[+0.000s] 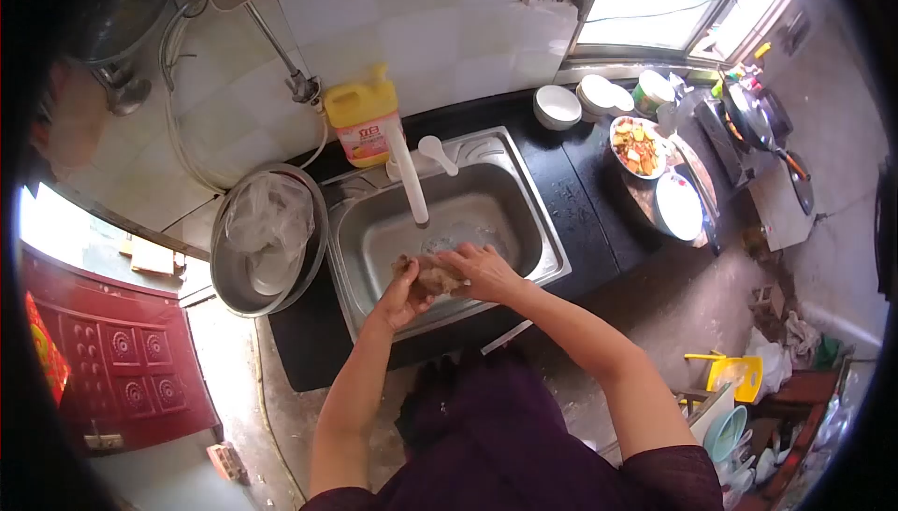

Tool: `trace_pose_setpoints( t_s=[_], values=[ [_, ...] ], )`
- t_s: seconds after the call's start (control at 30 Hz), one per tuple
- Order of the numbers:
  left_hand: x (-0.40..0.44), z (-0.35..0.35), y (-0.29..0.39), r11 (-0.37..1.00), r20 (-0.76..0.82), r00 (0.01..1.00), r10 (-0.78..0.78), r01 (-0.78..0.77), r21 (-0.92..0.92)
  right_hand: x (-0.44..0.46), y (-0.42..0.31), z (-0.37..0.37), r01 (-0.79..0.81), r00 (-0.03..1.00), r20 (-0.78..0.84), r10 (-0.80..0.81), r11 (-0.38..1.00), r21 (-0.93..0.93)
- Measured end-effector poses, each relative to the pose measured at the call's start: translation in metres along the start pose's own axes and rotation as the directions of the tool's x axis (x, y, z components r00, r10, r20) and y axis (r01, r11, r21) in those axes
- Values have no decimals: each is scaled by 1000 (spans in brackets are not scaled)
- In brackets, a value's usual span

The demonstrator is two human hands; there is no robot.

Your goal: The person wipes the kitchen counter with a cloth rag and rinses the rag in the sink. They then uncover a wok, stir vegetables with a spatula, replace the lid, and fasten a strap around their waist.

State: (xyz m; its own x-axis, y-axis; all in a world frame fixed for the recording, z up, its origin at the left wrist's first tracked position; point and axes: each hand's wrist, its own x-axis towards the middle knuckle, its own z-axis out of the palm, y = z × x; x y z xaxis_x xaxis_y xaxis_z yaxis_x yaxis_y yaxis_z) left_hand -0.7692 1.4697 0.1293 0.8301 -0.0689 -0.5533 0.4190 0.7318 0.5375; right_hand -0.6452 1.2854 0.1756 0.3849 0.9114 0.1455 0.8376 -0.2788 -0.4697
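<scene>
Over the steel sink (360, 230), a lumpy brownish piece (432, 277), too small to identify, is held between both hands. My left hand (404, 298) is closed round its left end, with the thumb on top. From the right, my right hand (482, 273) grips the other end, its fingers bent over the upper side. The white faucet (408, 179) reaches out over the basin just above the hands. Some water shows in the bottom of the basin.
Left of the sink, a metal basin (221, 263) holds plastic bags (271, 216). A yellow jug (363, 123) stands behind the faucet. To the right are white bowls (557, 107), a dish of food (639, 148), an empty-looking bowl (678, 205) and a pan (748, 118).
</scene>
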Motion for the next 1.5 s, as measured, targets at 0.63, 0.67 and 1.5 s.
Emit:
trace_pose_setpoints(
  t_s=[0.63,0.67,1.5],
  values=[
    [-23,172,-29,874,141,914,381,-406,269,-289,-20,-116,61,403,-416,815,430,901],
    [-27,187,-33,911,174,927,331,-362,196,-318,-33,-130,5,411,-375,831,410,912],
    [-158,207,-188,885,385,914,-129,-69,461,-455,-156,-96,506,778,-203,594,-402,763]
  ],
)
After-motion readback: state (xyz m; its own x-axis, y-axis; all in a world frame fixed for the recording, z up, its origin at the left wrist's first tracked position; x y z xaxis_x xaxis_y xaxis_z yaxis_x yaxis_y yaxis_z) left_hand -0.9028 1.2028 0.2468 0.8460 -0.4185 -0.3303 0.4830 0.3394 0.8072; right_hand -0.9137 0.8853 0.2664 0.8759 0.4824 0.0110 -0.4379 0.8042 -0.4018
